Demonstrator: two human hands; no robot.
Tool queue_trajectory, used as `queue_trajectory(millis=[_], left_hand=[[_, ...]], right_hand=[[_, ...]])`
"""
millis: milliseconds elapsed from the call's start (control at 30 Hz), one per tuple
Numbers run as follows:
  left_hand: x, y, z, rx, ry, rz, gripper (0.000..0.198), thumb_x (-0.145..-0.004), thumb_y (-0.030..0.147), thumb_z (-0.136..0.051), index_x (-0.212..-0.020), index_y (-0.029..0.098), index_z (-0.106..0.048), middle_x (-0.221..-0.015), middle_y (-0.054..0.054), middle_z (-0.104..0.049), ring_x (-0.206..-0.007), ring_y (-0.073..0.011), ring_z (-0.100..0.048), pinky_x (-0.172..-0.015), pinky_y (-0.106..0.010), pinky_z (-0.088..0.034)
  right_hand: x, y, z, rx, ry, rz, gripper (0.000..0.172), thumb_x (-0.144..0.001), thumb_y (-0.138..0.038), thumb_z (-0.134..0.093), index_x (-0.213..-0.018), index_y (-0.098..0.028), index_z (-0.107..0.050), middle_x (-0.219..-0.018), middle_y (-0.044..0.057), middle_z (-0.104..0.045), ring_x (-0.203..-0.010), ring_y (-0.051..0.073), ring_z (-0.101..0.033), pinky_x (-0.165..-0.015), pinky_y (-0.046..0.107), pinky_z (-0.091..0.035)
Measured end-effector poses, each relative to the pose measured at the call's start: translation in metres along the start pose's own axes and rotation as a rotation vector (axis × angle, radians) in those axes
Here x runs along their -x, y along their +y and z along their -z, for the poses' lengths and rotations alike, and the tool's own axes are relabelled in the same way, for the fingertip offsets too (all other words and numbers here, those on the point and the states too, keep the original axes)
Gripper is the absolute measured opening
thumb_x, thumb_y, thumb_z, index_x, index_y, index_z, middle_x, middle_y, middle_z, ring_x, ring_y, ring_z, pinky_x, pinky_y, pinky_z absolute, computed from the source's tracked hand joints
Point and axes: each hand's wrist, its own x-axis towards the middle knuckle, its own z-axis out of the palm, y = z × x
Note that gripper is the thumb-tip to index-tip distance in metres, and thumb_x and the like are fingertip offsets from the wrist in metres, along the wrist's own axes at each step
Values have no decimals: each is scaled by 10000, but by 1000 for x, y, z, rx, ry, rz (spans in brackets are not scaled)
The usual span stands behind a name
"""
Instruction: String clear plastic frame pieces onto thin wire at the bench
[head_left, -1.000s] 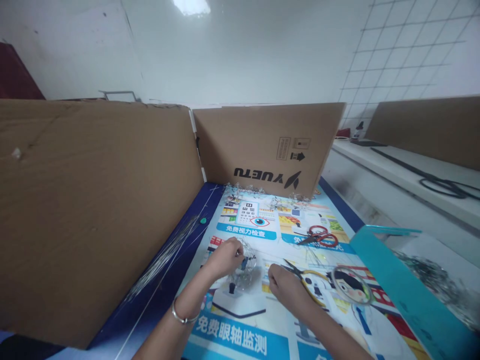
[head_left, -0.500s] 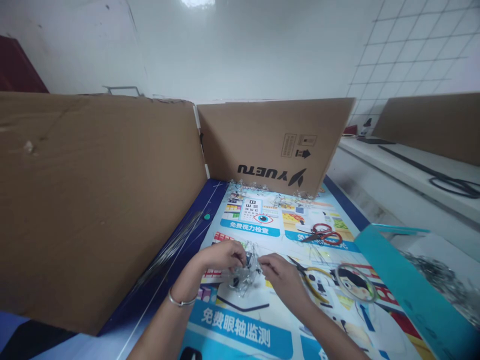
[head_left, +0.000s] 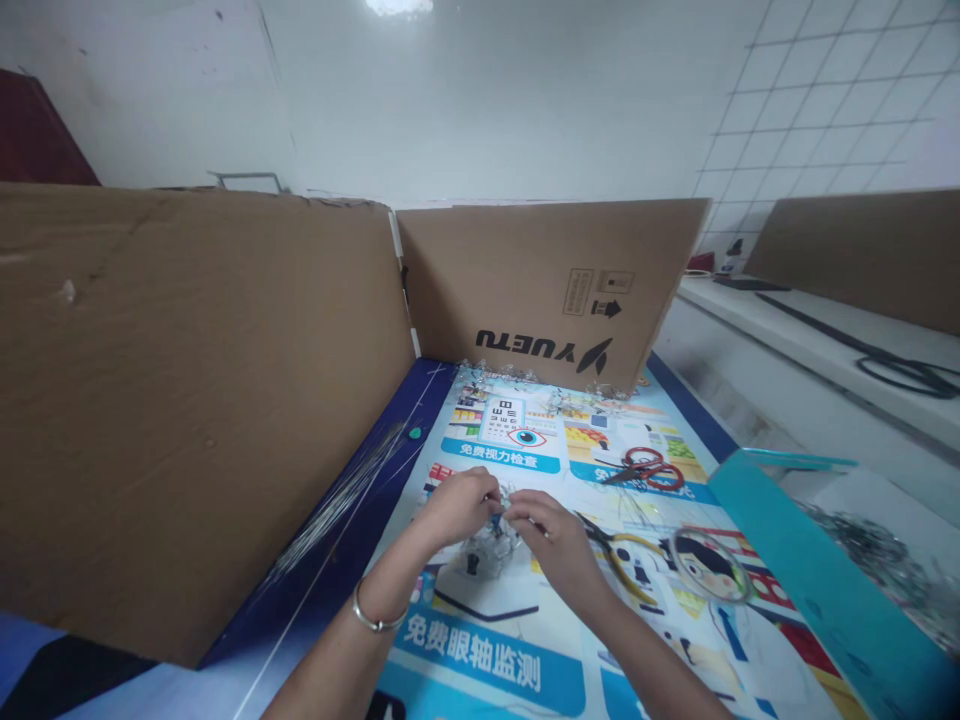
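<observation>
My left hand (head_left: 465, 505) is closed in a pinch, with its fingertips at the upper edge of a clear, glassy tangle (head_left: 491, 555) that looks like beads or wire. From the other side my right hand (head_left: 551, 535) pinches at the same spot, its fingertips almost meeting the left ones. The small part between the fingers is too fine to make out. Right of my hands lie pliers with yellow handles (head_left: 630, 580) and a round clear dish or ring (head_left: 709, 567). Scissors with red handles (head_left: 649, 470) rest farther back.
Cardboard panels (head_left: 525, 270) stand behind and along the left (head_left: 210, 400). A bundle of thin wires (head_left: 345, 500) lies by the left panel. At the right, a teal box (head_left: 817, 590) holds tangled wire pieces (head_left: 877, 550). Clear pieces (head_left: 585, 400) line the back of the printed mat.
Both hands have moved slightly up and away from me, and their fingertips have come closer together above the clear tangle. The tools have stayed in place.
</observation>
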Motion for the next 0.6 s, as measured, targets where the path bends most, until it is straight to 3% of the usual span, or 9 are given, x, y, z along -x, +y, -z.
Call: queue_trajectory(millis=[200,367,467,600], left_hand=[[-4,10,-24,-102,204,120,126,-754,125,-461,-734,178,-574,-754,-34,-579,-730,-178,-551,-623,-258,-370],[-9,14,-32,-83,364,166,139,-764,131,-461,-649,183,-518,-678,-16,-538,-669,-162,-519,-614,-258,-354],[-11,14,-31,41,402,176,161,-765,166,-466,-607,186,-491,-643,-8,-524,-655,-160,-502,-612,-258,-349],[-14,10,-32,311,350,269,164,-724,213,-503,-564,184,-489,-582,13,-515,-604,-144,-487,-579,-241,-345]], right_hand=[[-13,2,6,40,94,9,198,-799,-193,-471,-815,-220,-666,-827,30,-642,-791,167,-591,-730,274,-453],[-22,0,13,74,71,8,235,-787,-156,-467,-862,-234,-675,-850,20,-659,-815,162,-593,-740,271,-450],[-26,-3,15,90,79,-13,224,-776,-147,-481,-837,-239,-676,-830,2,-670,-782,157,-598,-717,262,-444],[-28,0,13,141,22,25,265,-778,-101,-452,-807,-231,-680,-814,6,-672,-784,152,-597,-719,252,-431]])
